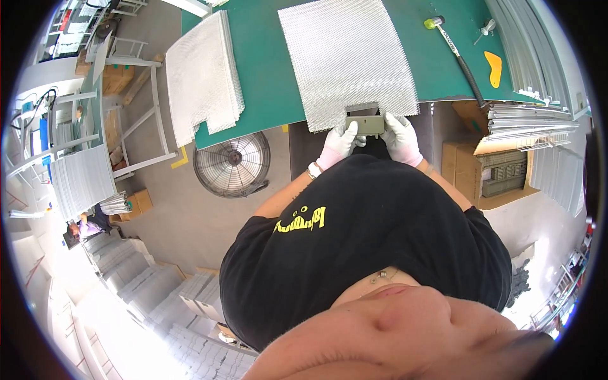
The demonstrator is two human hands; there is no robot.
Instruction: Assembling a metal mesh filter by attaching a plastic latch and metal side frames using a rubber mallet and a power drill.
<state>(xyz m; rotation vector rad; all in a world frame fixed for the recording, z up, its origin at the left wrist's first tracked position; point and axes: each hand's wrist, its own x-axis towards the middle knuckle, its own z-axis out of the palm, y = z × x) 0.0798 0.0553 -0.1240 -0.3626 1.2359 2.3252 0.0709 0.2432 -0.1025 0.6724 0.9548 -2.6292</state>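
Observation:
Both my hands wear white gloves and meet at the near edge of the green table. Between them is a small olive-green rectangular part (pixel 366 125), set at the notch of a silver mesh sheet (pixel 348 54). My left hand (pixel 340 142) grips the part's left end, thumb on top. At its right end my right hand (pixel 401 138) holds it with fingers closed. The undersides of the fingers are hidden. The mesh sheet lies flat on the table, its notched edge toward me.
A stack of notched mesh sheets (pixel 204 76) lies on the green table (pixel 259 82) at left. A mallet (pixel 457 54) and a yellow flat piece (pixel 493 68) rest at right. Below stand a round floor fan (pixel 231 164) and a cardboard box (pixel 461 171) of olive-green parts.

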